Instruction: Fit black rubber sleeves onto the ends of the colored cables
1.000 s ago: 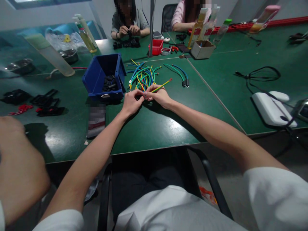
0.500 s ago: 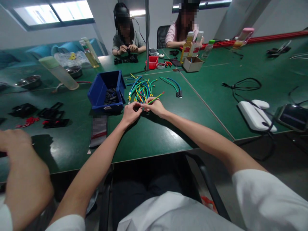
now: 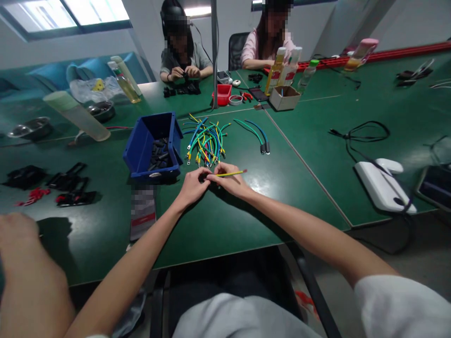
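Note:
My right hand is closed on a yellow-green wire, whose bare end pokes out to the right past the knuckles. Its other end disappears between the fingers. My left hand is pinched, its fingertips meeting those of the right; a small dark patch shows there, but I cannot make out what it holds. Just beyond the hands lies a heap of blue, green and yellow wires with metal lugs. Left of it stands a blue bin with black sleeves inside. Two wires with black sleeves lie to the right.
A phone-like dark slab lies below the bin. A white device with a black cable is at right. Another person's arm rests at lower left. Across the table, two people work near bottles and a small cardboard box.
Both hands sit lower in the picture and farther from the heap, still together. The yellow-green wire has swung from a slant to nearly level. The camera view has shifted slightly.

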The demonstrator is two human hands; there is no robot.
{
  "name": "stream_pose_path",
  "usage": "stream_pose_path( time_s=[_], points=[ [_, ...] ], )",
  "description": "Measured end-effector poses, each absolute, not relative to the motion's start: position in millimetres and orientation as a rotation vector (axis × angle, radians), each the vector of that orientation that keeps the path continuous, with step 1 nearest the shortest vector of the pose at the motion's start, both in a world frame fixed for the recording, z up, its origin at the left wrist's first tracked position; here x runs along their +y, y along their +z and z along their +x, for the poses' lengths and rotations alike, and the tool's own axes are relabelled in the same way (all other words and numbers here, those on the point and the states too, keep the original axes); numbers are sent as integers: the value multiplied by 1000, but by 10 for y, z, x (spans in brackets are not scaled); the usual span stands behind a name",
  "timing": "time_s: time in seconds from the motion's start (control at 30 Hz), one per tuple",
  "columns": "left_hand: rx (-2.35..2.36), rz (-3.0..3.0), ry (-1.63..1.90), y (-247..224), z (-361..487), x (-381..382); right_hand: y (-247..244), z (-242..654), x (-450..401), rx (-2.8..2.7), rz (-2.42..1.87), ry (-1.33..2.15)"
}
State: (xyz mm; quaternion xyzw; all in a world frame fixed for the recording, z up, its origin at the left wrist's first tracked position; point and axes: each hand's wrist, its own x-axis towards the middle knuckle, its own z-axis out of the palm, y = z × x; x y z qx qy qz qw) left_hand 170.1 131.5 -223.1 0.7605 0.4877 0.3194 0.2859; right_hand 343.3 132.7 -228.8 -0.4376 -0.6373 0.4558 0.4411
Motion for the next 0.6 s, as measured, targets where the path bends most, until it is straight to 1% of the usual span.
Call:
stream_pose_path(
  time_s=[0.13,0.3,0.5,0.6],
  points=[
    [1274,2017,794,-2223,1682,1274,-2303,3463,1258,-1658,-1154,1067],
    [1268,2074,803,-2226,1689,1259,-2331,3454,1275,-1686,-1124,1025],
    [1279,2077,880,-2262,1700,1260,-2336,3427,1354,-1614,-1059,1118],
    [1249,2096,915,-2289,1689,1262,-2287,3430,1387,-1585,-1104,1152]
  ],
)
